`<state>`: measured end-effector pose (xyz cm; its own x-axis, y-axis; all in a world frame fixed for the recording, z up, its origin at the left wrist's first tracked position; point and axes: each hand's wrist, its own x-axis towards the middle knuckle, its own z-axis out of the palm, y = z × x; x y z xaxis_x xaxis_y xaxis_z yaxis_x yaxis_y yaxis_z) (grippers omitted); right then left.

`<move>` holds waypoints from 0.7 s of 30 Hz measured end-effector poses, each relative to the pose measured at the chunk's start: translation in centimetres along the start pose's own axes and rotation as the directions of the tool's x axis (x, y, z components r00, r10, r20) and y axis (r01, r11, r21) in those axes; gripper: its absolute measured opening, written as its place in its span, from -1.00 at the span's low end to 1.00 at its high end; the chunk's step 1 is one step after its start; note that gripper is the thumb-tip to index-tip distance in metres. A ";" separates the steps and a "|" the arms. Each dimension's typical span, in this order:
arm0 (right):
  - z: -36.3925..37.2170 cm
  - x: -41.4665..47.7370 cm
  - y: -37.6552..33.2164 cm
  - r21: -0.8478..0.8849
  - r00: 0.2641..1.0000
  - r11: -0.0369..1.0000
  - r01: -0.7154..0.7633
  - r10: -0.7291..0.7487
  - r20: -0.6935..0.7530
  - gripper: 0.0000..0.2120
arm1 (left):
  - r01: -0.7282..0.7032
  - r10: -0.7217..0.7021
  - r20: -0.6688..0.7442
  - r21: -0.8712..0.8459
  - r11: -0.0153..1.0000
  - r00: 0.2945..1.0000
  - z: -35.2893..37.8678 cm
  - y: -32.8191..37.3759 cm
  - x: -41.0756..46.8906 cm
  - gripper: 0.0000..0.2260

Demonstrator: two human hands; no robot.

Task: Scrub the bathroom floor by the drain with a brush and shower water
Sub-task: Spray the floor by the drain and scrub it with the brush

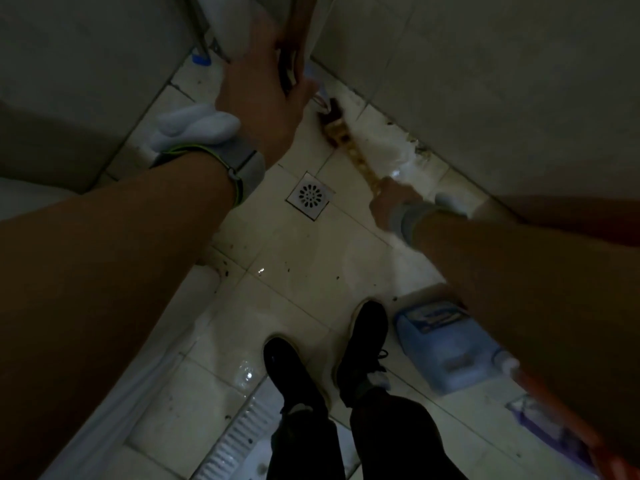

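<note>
A square metal drain (309,195) sits in the pale tiled floor (304,271), which is wet and speckled with dirt. My right hand (389,200) is closed around the yellowish handle of a brush (358,159). The dark brush head presses on the floor beside the wall base, beyond the drain. My left hand (263,81) reaches up to a brown upright edge (298,32) at the top. Its back faces me and the fingers are hidden. A pale object (312,75) pokes out below it; I cannot tell whether the hand holds it.
My two black shoes (363,344) stand on the tiles near the bottom. A blue jug (445,344) stands just to their right. White cloths (197,126) lie by the left wall. A ribbed squat pan edge (239,441) lies at the bottom. Tiled walls close in on both sides.
</note>
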<state>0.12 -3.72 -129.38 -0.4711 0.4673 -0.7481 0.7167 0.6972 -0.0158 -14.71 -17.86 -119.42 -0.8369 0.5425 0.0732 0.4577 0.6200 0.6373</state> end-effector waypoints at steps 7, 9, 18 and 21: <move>3.7 -5.5 0.2 0.062 0.997 0.998 0.013 -0.018 0.082 -0.56 | 0.008 -0.008 -0.001 -0.049 0.999 1.000 -0.7 0.6 0.2 -0.53; 6.5 -8.7 0.6 0.022 0.965 0.999 0.032 -0.037 0.261 -0.50 | 0.024 -0.024 0.011 -0.053 0.998 1.000 -0.7 0.6 0.3 -0.51; 2.5 -4.2 1.4 0.007 0.998 1.000 0.002 -0.002 0.059 -0.65 | 0.036 -0.036 0.015 -0.036 0.999 0.999 -0.3 0.4 -0.1 -0.58; -0.1 0.2 0.7 0.066 0.997 0.995 -0.080 0.080 -0.010 -0.73 | 0.044 -0.043 0.017 -0.068 0.997 0.999 -0.1 0.6 -0.4 -0.61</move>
<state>0.49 -3.09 -129.42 -0.4170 0.5274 -0.7403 0.7845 0.6202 -0.0001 -14.14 -17.78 -119.02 -0.8505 0.5250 0.0328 0.3991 0.6035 0.6903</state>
